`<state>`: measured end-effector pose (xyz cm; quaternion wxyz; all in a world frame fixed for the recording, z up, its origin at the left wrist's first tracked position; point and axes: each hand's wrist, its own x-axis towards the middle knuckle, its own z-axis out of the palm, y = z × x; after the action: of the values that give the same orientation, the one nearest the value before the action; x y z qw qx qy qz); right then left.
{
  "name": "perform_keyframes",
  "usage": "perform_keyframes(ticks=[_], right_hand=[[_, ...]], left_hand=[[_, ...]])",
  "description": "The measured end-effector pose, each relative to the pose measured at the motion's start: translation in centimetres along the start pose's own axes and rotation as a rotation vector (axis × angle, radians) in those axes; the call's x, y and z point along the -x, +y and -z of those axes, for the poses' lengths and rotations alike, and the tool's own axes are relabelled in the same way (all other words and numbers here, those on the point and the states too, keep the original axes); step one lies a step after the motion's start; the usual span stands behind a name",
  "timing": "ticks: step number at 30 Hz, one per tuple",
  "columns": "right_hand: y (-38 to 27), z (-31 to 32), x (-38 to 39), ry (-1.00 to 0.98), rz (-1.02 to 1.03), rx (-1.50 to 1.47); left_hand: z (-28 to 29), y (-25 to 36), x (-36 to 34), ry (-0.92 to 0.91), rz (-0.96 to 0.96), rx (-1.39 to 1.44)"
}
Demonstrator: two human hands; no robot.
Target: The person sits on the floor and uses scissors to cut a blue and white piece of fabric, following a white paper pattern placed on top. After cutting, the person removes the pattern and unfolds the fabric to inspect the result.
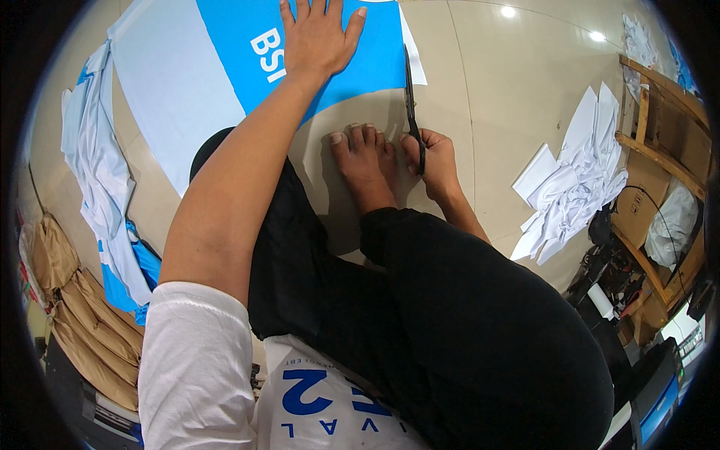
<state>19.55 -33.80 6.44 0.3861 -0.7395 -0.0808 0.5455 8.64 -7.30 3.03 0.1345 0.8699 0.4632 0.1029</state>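
Observation:
A blue and pale-blue printed fabric piece (367,52) lies flat on the tiled floor at the top of the head view, with white lettering on its blue part. My left hand (319,37) presses on it, palm down and fingers spread. To the right, my right hand (436,161) grips black scissors (412,112) by the handles. Their long blades point away from me along the right edge of the fabric's blue part. A strip of white (412,52) shows just beyond that edge. My bare foot (366,161) rests between the scissors and my left forearm.
White cloth pieces (574,180) lie heaped on the floor at right, near a wooden frame (656,150) with cardboard. White and blue cloth (101,157) lies at left, above brown fabric (94,307). A screen (660,409) stands at lower right.

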Motion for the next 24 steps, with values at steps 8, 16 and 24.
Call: perform_keyframes(ticks=[8,16,24], right_hand=[[-0.2,0.0,0.0,0.0,-0.007,0.002],[0.2,0.4,0.4,-0.039,-0.035,-0.033],[1.6,2.4,1.8,-0.06,-0.081,-0.043]], left_hand=[[-0.1,0.0,0.0,0.016,-0.004,0.002],[0.1,-0.3,0.2,0.035,-0.062,0.068],[1.0,1.3,4.6,-0.109,-0.725,0.276]])
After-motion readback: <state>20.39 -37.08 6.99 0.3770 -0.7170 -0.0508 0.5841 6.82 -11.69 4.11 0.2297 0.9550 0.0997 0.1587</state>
